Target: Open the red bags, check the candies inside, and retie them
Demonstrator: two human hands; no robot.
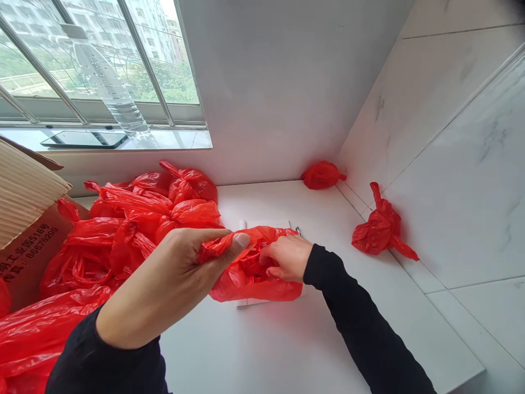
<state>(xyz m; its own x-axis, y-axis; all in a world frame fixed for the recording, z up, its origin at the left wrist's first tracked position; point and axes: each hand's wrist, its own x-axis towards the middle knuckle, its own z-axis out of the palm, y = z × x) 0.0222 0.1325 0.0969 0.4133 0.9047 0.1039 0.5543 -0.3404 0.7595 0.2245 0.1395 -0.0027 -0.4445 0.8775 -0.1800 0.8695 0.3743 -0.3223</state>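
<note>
Left hand (188,268) is pinching the rim of a red plastic bag (256,291) sitting over the white bench (254,350). Right hand (289,256) is resting inside it at red packets (251,265), can't tell if gripping any. Knotted red bags (192,186) are lying heaped beside a cardboard box (30,191).

The white tabletop (254,350) bears heaped red bags (123,219), two separate bags (322,175), and paper (273,223).

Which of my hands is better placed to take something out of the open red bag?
Probably your right hand: its fingers are inside the open red bag, by the red contents, while your left hand grips the bag's edge.
</note>
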